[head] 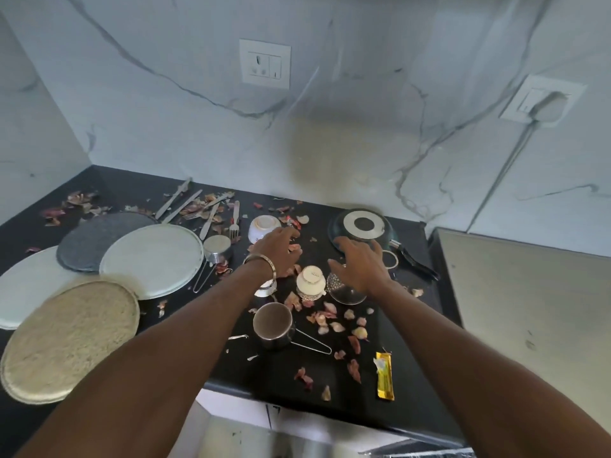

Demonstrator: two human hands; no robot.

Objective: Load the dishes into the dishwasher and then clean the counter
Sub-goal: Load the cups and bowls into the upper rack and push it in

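Note:
Both arms reach over a black counter (413, 375) strewn with onion peels. My left hand (281, 249) hovers with relaxed fingers beside an overturned white bowl (261, 228). My right hand (362, 262) is spread open above a glass bowl (344, 290) and just in front of an upside-down frying pan (362, 226). A white cup (310, 280) stands inverted between the hands. A steel measuring cup (272, 323) lies nearer me, and a smaller one (216, 247) sits by the plates. Several plates (152, 259) overlap at the left. Forks and knives (205, 209) lie at the back.
A yellow wrapper (385, 375) lies near the counter's front edge. A pale steel surface (529, 325) adjoins the counter on the right. Marble wall with a socket (264, 64) and a plugged-in cable (545, 104) stands behind. An open space shows below the counter edge.

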